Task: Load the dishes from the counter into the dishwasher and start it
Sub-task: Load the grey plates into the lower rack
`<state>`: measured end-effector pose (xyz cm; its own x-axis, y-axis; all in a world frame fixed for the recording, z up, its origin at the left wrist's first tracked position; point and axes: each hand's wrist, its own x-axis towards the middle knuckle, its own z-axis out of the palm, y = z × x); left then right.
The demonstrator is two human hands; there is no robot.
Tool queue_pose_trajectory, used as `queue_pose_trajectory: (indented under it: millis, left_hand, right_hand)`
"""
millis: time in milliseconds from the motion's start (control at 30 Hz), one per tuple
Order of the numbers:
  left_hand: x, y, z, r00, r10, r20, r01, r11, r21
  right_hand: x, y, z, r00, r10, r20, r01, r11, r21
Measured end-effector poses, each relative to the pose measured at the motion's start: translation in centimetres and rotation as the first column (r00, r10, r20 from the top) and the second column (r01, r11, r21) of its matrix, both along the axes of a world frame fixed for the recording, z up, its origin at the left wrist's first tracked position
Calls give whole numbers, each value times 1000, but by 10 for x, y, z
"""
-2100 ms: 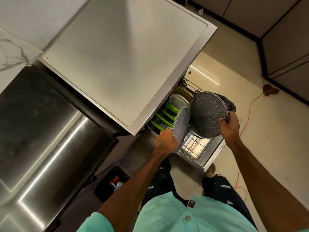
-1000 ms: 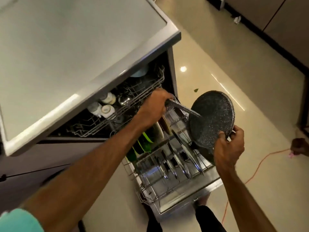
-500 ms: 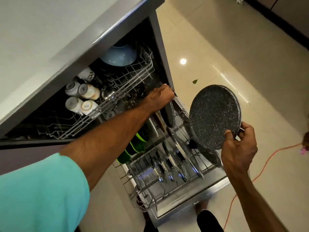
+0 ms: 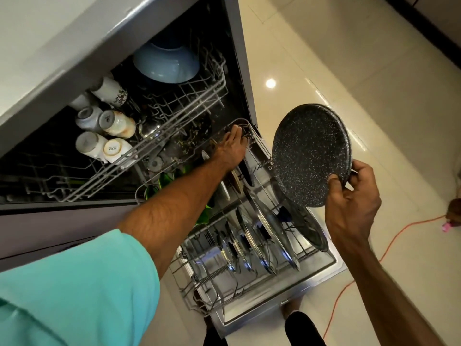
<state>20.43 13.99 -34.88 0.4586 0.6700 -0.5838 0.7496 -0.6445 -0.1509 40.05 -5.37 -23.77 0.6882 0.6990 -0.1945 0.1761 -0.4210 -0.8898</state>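
The dishwasher stands open with its lower rack pulled out over the door. My left hand reaches to the back of that rack, fingers straight, resting on upright plates there; a dark plate stands just under its palm. My right hand grips the lower edge of a dark speckled plate, held tilted above the rack's right side. Glass lids stand in the rack's front rows and green plates show under my left forearm.
The upper rack is slid partly out and carries upturned cups and a blue bowl. The counter top overhangs at the left. An orange cord runs across the tiled floor at the right.
My left hand carried a second speckled plate to the back of the lower rack and let it go; its fingers are now straight. The right hand still holds its plate. The view dropped closer.
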Motion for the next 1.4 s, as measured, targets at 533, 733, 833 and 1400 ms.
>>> queue_pose_trajectory:
  millis: [533, 733, 833, 1400]
  left_hand:
    - [-12, 4, -17, 928, 191, 320, -177, 981, -73]
    - [-7, -1, -14, 910, 292, 295, -263, 955, -135]
    - [-8, 0, -13, 911, 289, 293, -261, 956, -132]
    - [-35, -166, 86, 371, 702, 608, -738, 620, -265]
  right_hand:
    - [-54, 130, -87, 803, 585, 117, -577, 811, -98]
    - [-57, 136, -117, 667, 736, 116, -693, 670, -267]
    - [-62, 143, -124, 628, 768, 127, -708, 631, -316]
    - [-39, 66, -67, 727, 686, -9, -652, 686, -323]
